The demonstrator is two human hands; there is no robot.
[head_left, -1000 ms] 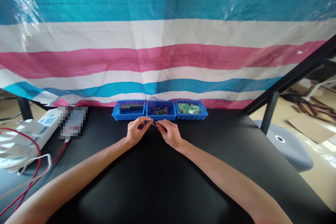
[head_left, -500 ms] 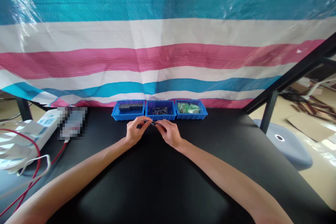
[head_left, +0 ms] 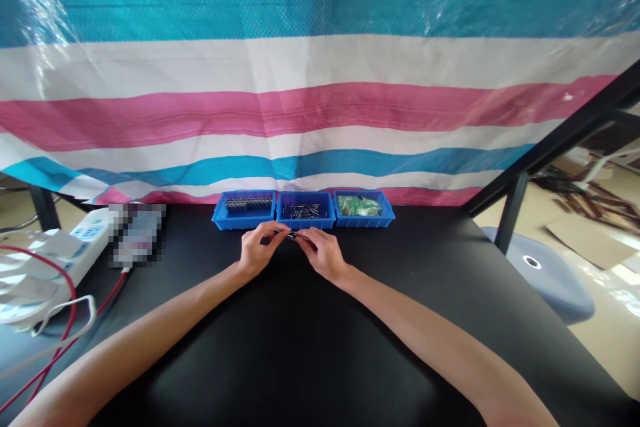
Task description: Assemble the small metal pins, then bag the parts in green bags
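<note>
Pwr strip (head_left: 91, 233), red cable (head_left: 114, 291) L; gray stool (head_left: 557, 283) R; tarp (head_left: 320, 107) bkgd.

1. White glare streaks the striped sheet (head_left: 320, 67) at far left, with fainter glints at far right.
2. The black tabletop (head_left: 300, 347) looks dark, with dim sheens on its near part.
3. The floor (head_left: 613, 353) at right is bright.
4. Wide-angle stretching distorts the edges.
5. Pixelation masks a device (head_left: 137, 237) at left.
6. The small held item (head_left: 291, 235) is blurred.

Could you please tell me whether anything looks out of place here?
Nothing looks spilled: the thin pins lie jumbled but inside the middle blue bin. Only the red cable and white cable look untidy, crossing in loose loops beside the power strip.
</note>
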